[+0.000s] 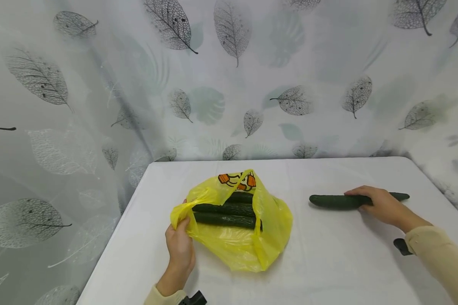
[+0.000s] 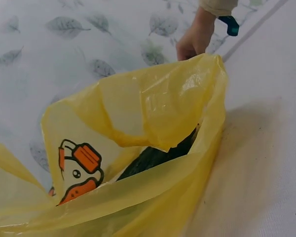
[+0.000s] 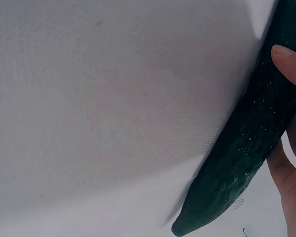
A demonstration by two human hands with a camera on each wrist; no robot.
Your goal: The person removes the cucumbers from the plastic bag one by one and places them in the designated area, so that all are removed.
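Observation:
On the white table lies a yellow plastic bag [image 1: 276, 220] with an orange and black print, its mouth spread towards the left. Inside it three dark green cucumbers [image 1: 225, 219] show side by side. My left hand [image 1: 180, 250] pinches the bag's rim at its left side, thumb outside and other fingers mostly hidden behind the film. To the right, my right hand [image 1: 383, 205] grips a single cucumber [image 1: 333, 202] around its middle. In the right wrist view the thumb [image 3: 290, 64] presses one side of this cucumber [image 3: 237, 148], with fingers on the other side.
The white-covered table [image 1: 313, 262] ends at a straight back edge. Behind it and along the left hangs a curtain [image 1: 320, 51] printed with leaves. A dark strap piece [image 1: 402, 246] sits at the right wrist, and another [image 1: 194, 298] at the left wrist.

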